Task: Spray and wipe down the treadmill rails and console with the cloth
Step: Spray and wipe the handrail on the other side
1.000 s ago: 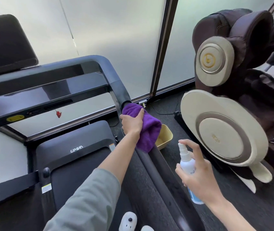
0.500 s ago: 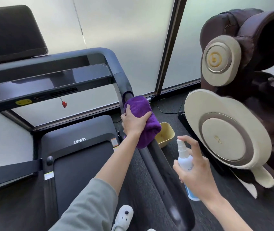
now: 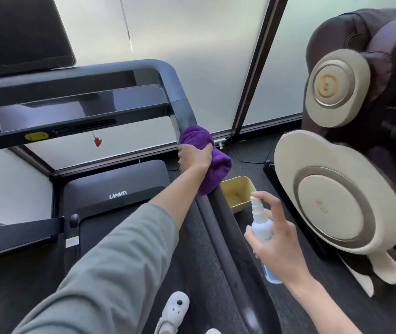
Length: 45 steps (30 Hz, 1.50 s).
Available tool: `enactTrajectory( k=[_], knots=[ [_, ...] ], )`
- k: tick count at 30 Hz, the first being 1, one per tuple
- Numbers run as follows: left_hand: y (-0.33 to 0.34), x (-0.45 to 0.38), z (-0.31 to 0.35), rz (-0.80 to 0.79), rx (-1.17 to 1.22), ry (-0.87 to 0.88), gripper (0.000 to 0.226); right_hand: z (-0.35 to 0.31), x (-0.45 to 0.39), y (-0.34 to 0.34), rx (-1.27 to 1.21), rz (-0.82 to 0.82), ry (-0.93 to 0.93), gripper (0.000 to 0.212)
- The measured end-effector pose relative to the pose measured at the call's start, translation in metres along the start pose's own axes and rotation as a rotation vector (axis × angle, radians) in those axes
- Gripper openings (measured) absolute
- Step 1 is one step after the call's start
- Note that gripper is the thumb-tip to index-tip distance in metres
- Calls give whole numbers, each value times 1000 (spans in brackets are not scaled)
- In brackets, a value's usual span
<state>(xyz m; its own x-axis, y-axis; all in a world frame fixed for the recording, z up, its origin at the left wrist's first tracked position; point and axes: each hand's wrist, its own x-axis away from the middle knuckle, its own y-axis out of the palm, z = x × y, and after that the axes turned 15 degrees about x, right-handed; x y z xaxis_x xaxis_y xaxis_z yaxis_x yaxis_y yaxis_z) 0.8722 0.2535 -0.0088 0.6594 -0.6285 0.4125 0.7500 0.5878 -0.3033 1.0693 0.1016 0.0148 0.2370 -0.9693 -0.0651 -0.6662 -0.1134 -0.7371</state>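
Note:
My left hand (image 3: pixel 193 157) grips a purple cloth (image 3: pixel 206 160) wrapped round the treadmill's right rail (image 3: pixel 225 227), just below where the rail bends up to the console (image 3: pixel 71 112). To the right of the rail my right hand (image 3: pixel 277 244) holds a white spray bottle (image 3: pixel 260 227) with a blue base. Its nozzle points left toward the rail, and my forefinger rests on top of the pump. The cloth hides the stretch of rail under my left hand.
A small yellow bin (image 3: pixel 239 192) stands on the floor right of the rail. A brown and cream massage chair (image 3: pixel 336 189) fills the right side. Frosted glass panels stand behind the treadmill. My white shoe (image 3: pixel 174 309) is on the dark belt (image 3: pixel 110 232).
My left hand has slid the cloth a little up the rail toward the bend. The right hand keeps the bottle beside the rail, and the view has shifted slightly.

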Motion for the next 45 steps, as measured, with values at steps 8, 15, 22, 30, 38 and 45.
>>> enactTrajectory(
  k=[8, 15, 22, 30, 38, 45],
  knots=[
    [-6, 22, -13, -17, -25, 9, 82, 0, 8, -7, -34, 57, -48, 76],
    [-12, 80, -56, -56, 32, -17, 78, 16, 40, -17, -49, 44, -92, 80],
    [-16, 121, -82, -100, 78, -54, 73, 24, 70, -22, -68, 72, -69, 78],
    [-19, 147, -100, -161, 49, -75, 74, 22, 113, -32, -26, 116, 60, 76],
    [-24, 170, -116, -210, 73, -85, 75, 7, 134, -22, 2, 139, 46, 74],
    [-20, 174, -118, -185, 57, -70, 76, 23, 127, -28, -41, 127, -55, 78]
  ],
)
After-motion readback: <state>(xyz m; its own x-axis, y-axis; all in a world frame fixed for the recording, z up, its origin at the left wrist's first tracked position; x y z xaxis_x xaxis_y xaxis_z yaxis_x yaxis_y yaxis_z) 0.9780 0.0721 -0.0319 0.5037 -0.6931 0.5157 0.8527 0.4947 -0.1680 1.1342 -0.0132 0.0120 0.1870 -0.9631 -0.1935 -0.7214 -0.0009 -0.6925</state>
